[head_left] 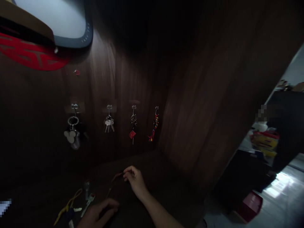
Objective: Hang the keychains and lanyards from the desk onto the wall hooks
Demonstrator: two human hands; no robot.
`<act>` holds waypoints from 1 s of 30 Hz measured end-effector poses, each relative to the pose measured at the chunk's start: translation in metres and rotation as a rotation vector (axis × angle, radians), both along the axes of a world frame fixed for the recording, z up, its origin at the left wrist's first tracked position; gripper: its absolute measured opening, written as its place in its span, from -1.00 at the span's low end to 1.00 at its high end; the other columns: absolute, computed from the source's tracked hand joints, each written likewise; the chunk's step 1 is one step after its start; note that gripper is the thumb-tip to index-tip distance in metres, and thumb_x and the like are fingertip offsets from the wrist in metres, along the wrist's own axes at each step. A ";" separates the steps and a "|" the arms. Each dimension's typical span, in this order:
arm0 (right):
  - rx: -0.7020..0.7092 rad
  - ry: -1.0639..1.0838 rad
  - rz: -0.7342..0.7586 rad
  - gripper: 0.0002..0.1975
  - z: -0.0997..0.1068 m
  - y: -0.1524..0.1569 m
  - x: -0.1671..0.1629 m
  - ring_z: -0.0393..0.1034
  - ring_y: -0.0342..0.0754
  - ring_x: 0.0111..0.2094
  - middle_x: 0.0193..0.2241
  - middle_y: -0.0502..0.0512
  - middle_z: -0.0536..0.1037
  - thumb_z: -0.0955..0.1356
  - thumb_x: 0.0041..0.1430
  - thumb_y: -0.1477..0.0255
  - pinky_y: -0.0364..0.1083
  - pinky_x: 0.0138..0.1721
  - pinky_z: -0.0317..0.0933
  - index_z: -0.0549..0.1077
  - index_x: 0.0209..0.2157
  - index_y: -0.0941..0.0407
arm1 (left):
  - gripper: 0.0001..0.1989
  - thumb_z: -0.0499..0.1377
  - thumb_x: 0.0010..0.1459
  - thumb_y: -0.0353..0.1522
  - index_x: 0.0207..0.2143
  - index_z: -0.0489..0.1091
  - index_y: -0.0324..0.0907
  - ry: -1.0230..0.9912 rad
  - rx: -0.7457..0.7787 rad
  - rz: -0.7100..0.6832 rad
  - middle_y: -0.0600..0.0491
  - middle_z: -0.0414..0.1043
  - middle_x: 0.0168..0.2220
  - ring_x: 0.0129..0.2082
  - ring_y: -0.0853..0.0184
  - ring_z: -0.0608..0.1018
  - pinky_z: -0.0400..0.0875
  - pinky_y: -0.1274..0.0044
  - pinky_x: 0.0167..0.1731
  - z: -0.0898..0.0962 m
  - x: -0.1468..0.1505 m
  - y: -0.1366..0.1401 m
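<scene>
My right hand [135, 181] pinches the end of a thin reddish-brown cord [116, 176] above a dark wooden shelf [154, 164]. The cord hangs down toward my left hand [102, 211], where a small yellowish piece shows on it; its lower end is hidden behind that hand. My left hand is low in front, fingers loosely bent and thumb apart, with nothing visible in them. Just left of it lie a key with a red-marked head [89, 202], a clear small fob [87, 189], and a yellow strap [68, 207] by several other keys.
On the back panel, hooks carry a ring with a mouse-shaped charm [71, 137], a key bunch [109, 123], keys with a red tag [132, 134] and a colourful braided cord [155, 125]. A wooden side wall [199, 110] rises right. A red box [250, 205] stands beyond it.
</scene>
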State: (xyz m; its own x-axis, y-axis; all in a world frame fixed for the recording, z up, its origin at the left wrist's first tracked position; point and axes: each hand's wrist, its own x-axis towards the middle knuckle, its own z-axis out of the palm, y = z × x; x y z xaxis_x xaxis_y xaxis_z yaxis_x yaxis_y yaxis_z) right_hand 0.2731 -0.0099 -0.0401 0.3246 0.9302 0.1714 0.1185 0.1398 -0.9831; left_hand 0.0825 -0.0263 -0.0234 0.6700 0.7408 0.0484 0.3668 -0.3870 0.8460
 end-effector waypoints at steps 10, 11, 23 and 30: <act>0.025 -0.342 0.116 -0.84 -0.003 -0.006 -0.004 0.40 -0.05 -0.31 -0.39 -0.01 0.56 0.27 0.05 0.52 -0.13 -0.27 0.19 0.49 -0.41 0.05 | -0.78 0.05 0.16 -0.42 -0.24 0.48 -0.05 0.020 0.154 -0.148 0.10 0.56 -0.23 -0.21 0.36 0.54 0.35 0.60 -0.15 0.008 -0.006 -0.009; 0.029 -0.353 0.119 -0.84 -0.002 -0.006 -0.004 0.40 -0.04 -0.31 -0.38 0.00 0.56 0.27 0.06 0.51 -0.12 -0.27 0.19 0.49 -0.41 0.05 | -0.78 0.05 0.17 -0.42 -0.25 0.48 -0.06 0.025 0.173 -0.155 0.10 0.56 -0.24 -0.22 0.36 0.54 0.35 0.61 -0.16 0.010 -0.007 -0.010; 0.058 -0.390 0.118 -0.84 -0.002 -0.007 -0.005 0.42 -0.01 -0.30 -0.39 0.01 0.56 0.27 0.07 0.50 -0.10 -0.27 0.22 0.48 -0.42 0.04 | -0.75 -0.01 0.19 -0.34 -0.17 0.43 -0.06 0.039 0.476 0.355 0.04 0.53 -0.15 -0.11 0.23 0.53 0.37 0.39 -0.07 0.002 -0.047 0.038; 0.069 -0.394 0.113 -0.83 -0.002 -0.007 -0.005 0.42 -0.03 -0.33 -0.41 0.01 0.55 0.26 0.06 0.52 -0.11 -0.28 0.22 0.48 -0.43 0.04 | -0.79 0.05 0.18 -0.33 -0.22 0.46 -0.06 0.194 0.509 0.209 0.04 0.54 -0.16 -0.08 0.20 0.49 0.33 0.36 -0.06 0.003 -0.054 0.043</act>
State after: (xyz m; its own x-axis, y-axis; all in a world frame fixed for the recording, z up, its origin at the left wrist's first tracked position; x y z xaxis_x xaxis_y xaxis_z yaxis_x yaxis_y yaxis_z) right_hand 0.2682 -0.0174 -0.0420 0.1185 0.9382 0.3252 0.4643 0.2372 -0.8534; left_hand 0.0284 0.0171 -0.0200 0.5447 0.7736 0.3238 0.6085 -0.6302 0.4822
